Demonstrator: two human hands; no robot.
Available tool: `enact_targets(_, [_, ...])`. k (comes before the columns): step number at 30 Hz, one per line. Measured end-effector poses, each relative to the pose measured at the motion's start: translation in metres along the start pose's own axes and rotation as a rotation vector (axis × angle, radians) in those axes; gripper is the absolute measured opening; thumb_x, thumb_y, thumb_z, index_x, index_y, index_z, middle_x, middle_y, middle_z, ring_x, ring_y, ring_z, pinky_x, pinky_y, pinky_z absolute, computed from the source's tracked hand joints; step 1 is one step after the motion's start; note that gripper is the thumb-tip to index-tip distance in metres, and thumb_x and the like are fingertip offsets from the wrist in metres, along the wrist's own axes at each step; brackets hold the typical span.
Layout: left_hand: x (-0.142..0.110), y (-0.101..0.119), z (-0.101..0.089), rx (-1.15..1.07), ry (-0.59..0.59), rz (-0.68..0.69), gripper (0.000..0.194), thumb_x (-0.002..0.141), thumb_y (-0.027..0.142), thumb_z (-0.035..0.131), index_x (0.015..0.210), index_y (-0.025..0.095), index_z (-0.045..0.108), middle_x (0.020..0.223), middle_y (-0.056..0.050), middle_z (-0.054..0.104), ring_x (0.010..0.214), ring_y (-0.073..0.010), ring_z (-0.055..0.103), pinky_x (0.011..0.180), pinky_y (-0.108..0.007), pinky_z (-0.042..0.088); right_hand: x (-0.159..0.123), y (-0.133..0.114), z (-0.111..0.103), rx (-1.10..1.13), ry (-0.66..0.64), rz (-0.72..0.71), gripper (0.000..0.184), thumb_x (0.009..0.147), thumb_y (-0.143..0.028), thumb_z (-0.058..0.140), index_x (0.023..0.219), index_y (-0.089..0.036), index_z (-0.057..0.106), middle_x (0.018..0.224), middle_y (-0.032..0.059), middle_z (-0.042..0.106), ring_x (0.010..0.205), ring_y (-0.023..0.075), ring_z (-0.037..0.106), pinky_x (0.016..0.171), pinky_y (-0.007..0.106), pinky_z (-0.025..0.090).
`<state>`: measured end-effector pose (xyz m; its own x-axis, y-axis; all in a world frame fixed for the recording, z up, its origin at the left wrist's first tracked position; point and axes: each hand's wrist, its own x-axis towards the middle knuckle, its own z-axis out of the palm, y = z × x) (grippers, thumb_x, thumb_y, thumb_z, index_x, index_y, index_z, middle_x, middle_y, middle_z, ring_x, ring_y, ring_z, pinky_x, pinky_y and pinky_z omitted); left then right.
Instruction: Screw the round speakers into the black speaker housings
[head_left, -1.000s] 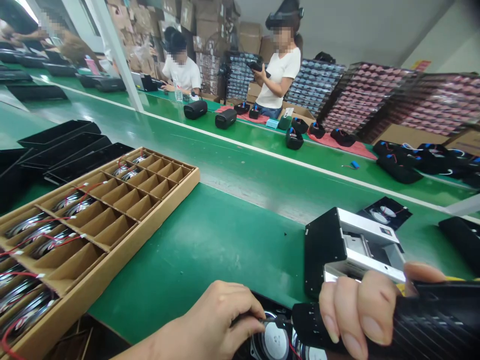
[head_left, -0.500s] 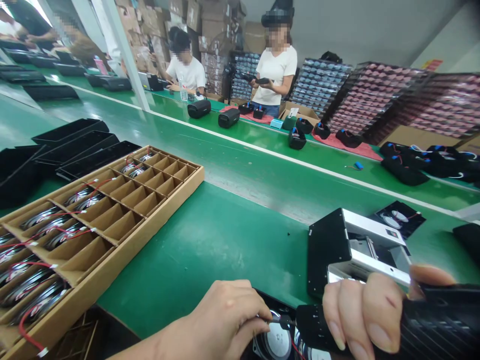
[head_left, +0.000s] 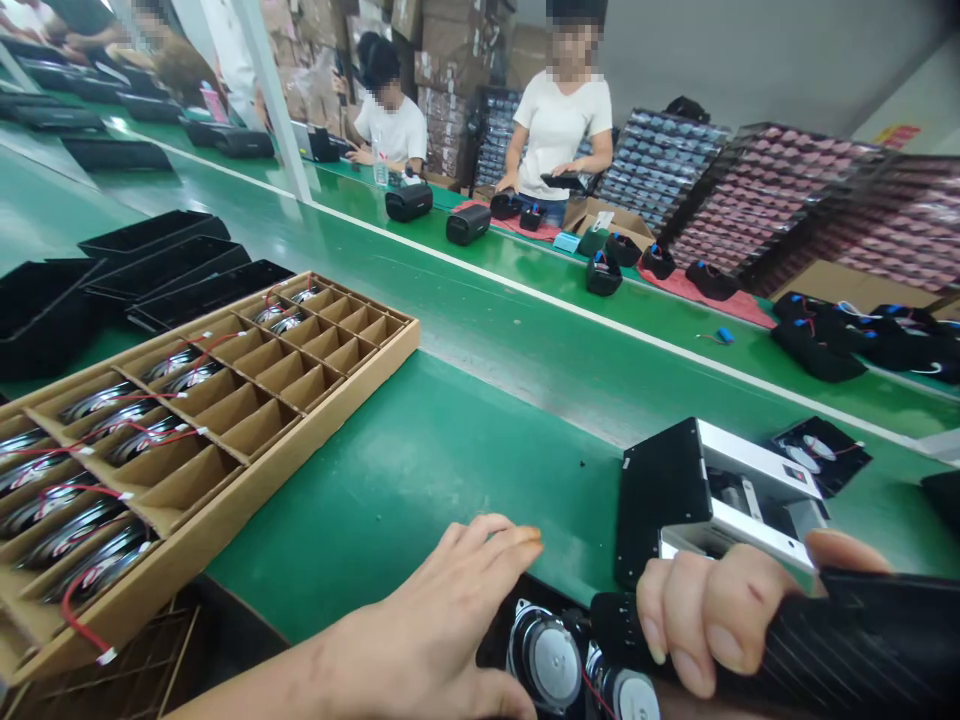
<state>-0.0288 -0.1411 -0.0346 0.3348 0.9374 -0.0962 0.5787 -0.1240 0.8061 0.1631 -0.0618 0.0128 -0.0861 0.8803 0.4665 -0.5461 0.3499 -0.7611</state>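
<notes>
My right hand (head_left: 720,615) is wrapped round a black power screwdriver (head_left: 862,645), whose front end points left over a black panel (head_left: 496,635) at the bottom of the view. In that panel sit a round silver speaker (head_left: 555,662) and a second speaker (head_left: 636,695) with a red wire. The screwdriver's nose is just above and right of the first speaker; its bit is hard to make out. My left hand (head_left: 442,620) lies at the panel's left side, fingers stretched and thumb apart, with nothing held. The panel's lower part is cut off by the frame.
A divided cardboard tray (head_left: 330,420) with several wired speakers stands left, beside black housings (head_left: 172,270). A black-and-white boxy machine (head_left: 667,510) is right, with another speaker panel (head_left: 821,455) behind it. Two co-workers sit and stand across the green bench (head_left: 465,300).
My left fingers have gone from pinched at the screwdriver's tip to spread out, moving left off it. The standing co-worker has lowered their hands. The view has shifted slightly.
</notes>
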Motion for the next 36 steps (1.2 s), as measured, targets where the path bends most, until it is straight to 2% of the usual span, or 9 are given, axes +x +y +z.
enact_targets(3, [0.006, -0.001, 0.012, 0.033, 0.011, -0.007, 0.108, 0.073, 0.049, 0.096, 0.160, 0.019, 0.039, 0.164, -0.021, 0.045, 0.153, -0.0459, 0.035, 0.123, -0.074, 0.031, -0.002, 0.004, 0.003, -0.055, 0.041, 0.075, 0.033, 0.094, -0.056, 0.062, 0.120, -0.037, 0.069, 0.050, -0.0079, 0.051, 0.031, 0.0139, 0.040, 0.035, 0.029, 0.038])
enact_targets(6, [0.015, -0.001, 0.023, 0.072, 0.038, -0.031, 0.102, 0.072, 0.049, 0.097, 0.153, 0.017, 0.044, 0.150, -0.019, 0.055, 0.138, -0.0424, 0.052, 0.115, -0.072, 0.042, -0.003, 0.006, 0.006, -0.071, 0.038, 0.136, 0.051, 0.086, -0.075, 0.064, 0.117, -0.035, 0.071, 0.053, -0.0053, 0.054, 0.036, 0.0158, 0.045, 0.038, 0.032, 0.041])
enact_targets(8, [0.020, -0.002, 0.026, 0.109, 0.043, -0.049, 0.099, 0.070, 0.051, 0.098, 0.148, 0.017, 0.047, 0.142, -0.015, 0.060, 0.130, -0.0386, 0.059, 0.110, -0.064, 0.048, -0.002, 0.009, 0.007, -0.079, -0.012, 0.169, 0.063, 0.084, -0.085, 0.056, 0.117, -0.033, 0.072, 0.056, -0.0038, 0.057, 0.039, 0.0163, 0.048, 0.040, 0.033, 0.043])
enact_targets(12, [0.026, -0.002, 0.024, 0.147, 0.019, -0.083, 0.081, 0.068, 0.052, 0.100, 0.128, 0.018, 0.059, 0.123, -0.009, 0.066, 0.111, -0.0350, 0.067, 0.091, -0.048, 0.056, 0.001, 0.017, 0.007, -0.084, -0.103, 0.187, 0.077, 0.089, -0.090, 0.034, 0.120, -0.032, 0.072, 0.059, -0.0026, 0.062, 0.040, 0.0151, 0.050, 0.043, 0.032, 0.046])
enact_targets(16, [0.027, -0.002, 0.020, 0.146, 0.013, -0.091, 0.070, 0.068, 0.055, 0.099, 0.115, 0.020, 0.062, 0.113, -0.005, 0.067, 0.102, -0.0311, 0.069, 0.077, -0.039, 0.054, 0.002, 0.025, 0.007, -0.111, -0.107, 0.197, 0.074, 0.088, -0.089, 0.039, 0.122, -0.031, 0.071, 0.059, -0.0029, 0.063, 0.041, 0.0136, 0.050, 0.042, 0.029, 0.046])
enact_targets(23, [0.028, -0.003, 0.020, 0.150, 0.027, -0.097, 0.065, 0.070, 0.056, 0.098, 0.111, 0.020, 0.062, 0.108, -0.003, 0.067, 0.096, -0.0300, 0.070, 0.072, -0.039, 0.052, 0.002, 0.031, 0.006, -0.145, -0.101, 0.221, 0.072, 0.089, -0.088, 0.039, 0.121, -0.030, 0.070, 0.060, -0.0041, 0.063, 0.040, 0.0143, 0.051, 0.040, 0.030, 0.046])
enact_targets(29, [0.028, -0.004, 0.022, 0.142, 0.029, -0.093, 0.067, 0.069, 0.056, 0.099, 0.114, 0.020, 0.064, 0.112, -0.003, 0.068, 0.101, -0.0314, 0.071, 0.074, -0.040, 0.054, 0.001, 0.035, 0.007, -0.136, -0.102, 0.236, 0.071, 0.088, -0.086, 0.044, 0.120, -0.028, 0.069, 0.063, -0.0028, 0.066, 0.041, 0.0151, 0.054, 0.042, 0.031, 0.047])
enact_targets(36, [0.030, -0.006, 0.022, 0.146, 0.038, -0.093, 0.066, 0.068, 0.055, 0.099, 0.113, 0.021, 0.064, 0.110, -0.003, 0.069, 0.098, -0.0307, 0.071, 0.074, -0.039, 0.054, -0.001, 0.035, 0.011, -0.137, -0.069, 0.258, 0.068, 0.089, -0.085, 0.045, 0.117, -0.028, 0.069, 0.061, -0.0035, 0.064, 0.041, 0.0146, 0.053, 0.043, 0.030, 0.046])
